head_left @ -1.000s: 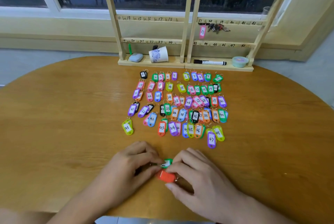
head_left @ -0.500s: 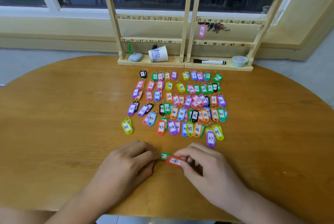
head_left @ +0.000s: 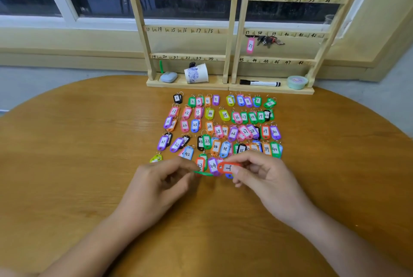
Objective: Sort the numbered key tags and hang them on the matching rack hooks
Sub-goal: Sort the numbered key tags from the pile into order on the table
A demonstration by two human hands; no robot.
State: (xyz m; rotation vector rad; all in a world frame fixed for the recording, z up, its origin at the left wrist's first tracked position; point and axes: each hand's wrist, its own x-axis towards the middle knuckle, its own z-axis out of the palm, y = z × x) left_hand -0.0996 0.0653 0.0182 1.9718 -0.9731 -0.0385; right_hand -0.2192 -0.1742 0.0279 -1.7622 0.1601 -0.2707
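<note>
Several coloured numbered key tags lie in rows on the wooden table, in front of two wooden racks with numbered hooks. A pink tag 37 and a bunch of keys hang on the right rack. My right hand pinches an orange tag with its white label facing up, above the nearest row. My left hand pinches a green tag seen edge-on, just left of the orange one. My hands cover part of the bottom row.
On the rack bases stand a grey-blue case, a tipped paper cup, a black marker and a small green tub. The round table has a window wall behind it.
Both hands have moved forward from the near table area to the bottom row of tags, and the orange and green tags have been drawn apart.
</note>
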